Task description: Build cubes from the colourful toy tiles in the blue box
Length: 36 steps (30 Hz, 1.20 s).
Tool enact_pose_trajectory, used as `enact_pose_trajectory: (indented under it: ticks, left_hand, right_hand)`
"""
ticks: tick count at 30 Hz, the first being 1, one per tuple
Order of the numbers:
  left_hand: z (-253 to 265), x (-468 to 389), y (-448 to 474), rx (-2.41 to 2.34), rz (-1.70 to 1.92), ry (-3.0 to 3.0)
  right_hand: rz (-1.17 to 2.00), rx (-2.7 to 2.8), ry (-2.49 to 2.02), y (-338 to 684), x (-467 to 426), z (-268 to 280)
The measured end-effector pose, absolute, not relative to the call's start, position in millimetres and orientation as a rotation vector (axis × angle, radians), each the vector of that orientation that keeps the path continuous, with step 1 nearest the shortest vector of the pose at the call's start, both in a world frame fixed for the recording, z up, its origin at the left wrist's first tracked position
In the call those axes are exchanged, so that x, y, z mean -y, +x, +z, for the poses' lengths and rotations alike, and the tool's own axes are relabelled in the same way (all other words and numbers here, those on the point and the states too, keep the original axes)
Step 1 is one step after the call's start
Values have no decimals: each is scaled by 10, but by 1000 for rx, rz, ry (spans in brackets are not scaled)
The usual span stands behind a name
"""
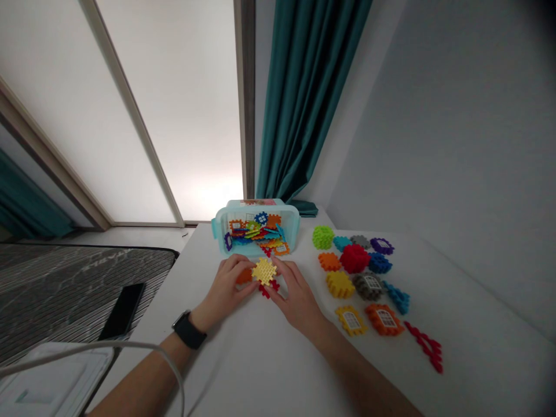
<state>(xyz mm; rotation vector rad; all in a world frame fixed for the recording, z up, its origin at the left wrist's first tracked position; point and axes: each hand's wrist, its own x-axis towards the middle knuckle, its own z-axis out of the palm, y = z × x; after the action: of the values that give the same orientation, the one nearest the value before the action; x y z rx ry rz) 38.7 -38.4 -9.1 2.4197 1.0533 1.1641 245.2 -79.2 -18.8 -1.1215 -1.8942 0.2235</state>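
Observation:
My left hand [232,282] and my right hand [295,289] are close together over the white table, fingers closed around a small cluster of interlocking plastic tiles. On top sits a yellow toothed tile [264,271] with a brick pattern, gripped from both sides. An orange tile [244,276] shows beside my left fingers. Below the yellow tile, a red toothed tile [266,289] sticks out near my right thumb. How these pieces join is hidden by my fingers. Just beyond stands a light-blue plastic box [217,249] holding many mixed tiles.
To the right lie tiles sorted by colour: a green pile [323,237], a red pile [355,258], a yellow pile [340,284], orange window tiles [384,320] and red linked pieces [428,347]. A pale cable [143,345] crosses my left forearm. A dark phone-like object [122,310] lies left.

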Motion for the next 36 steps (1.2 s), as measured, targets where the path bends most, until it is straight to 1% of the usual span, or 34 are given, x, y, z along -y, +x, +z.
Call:
enact_pose_trajectory:
  ticks: [6, 12, 24, 36]
  left_hand:
    - [-72, 341, 300, -1088, 1142, 2485]
    - [-24, 277, 203, -997, 915, 2714]
    - [-13, 294, 233, -932, 764, 2736]
    - [10, 295, 212, -957, 843, 2667]
  right_hand:
    - [253, 1985, -1098, 2531, 760, -163]
    - [233, 2114, -1063, 2604, 733, -152]
    - [269, 2181, -1117, 2608, 748, -140]
    - [294, 2149, -1111, 2612, 745, -110]
